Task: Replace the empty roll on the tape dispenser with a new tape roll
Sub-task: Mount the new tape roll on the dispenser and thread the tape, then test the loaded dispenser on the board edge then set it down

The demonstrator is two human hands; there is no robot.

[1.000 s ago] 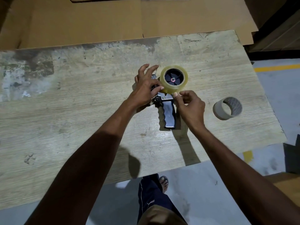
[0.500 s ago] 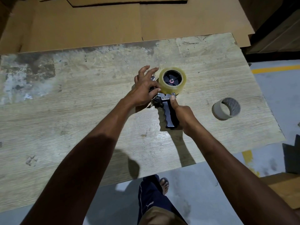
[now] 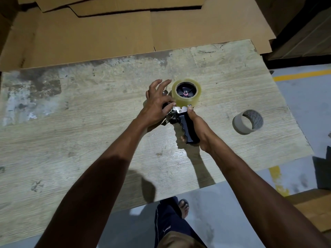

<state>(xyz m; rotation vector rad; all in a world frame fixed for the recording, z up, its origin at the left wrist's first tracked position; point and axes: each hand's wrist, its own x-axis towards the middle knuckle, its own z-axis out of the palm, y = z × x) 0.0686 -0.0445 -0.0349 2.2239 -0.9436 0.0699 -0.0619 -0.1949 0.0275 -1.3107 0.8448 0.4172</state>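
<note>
Right grip (image 3: pixel 196 129) around tape dispenser (image 3: pixel 186 127) handle

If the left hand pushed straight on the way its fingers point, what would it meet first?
Probably the new tape roll on the dispenser: the left hand points up and right, fingertips close beside the roll. Depth is unclear from one view.

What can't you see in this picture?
Head view:
- Front of the black-handled metal tape dispenser: left hand covers it.
- Tape's loose end on the clear yellowish roll: hidden there too.
- Print inside the empty grey cardboard core: too small.
</note>
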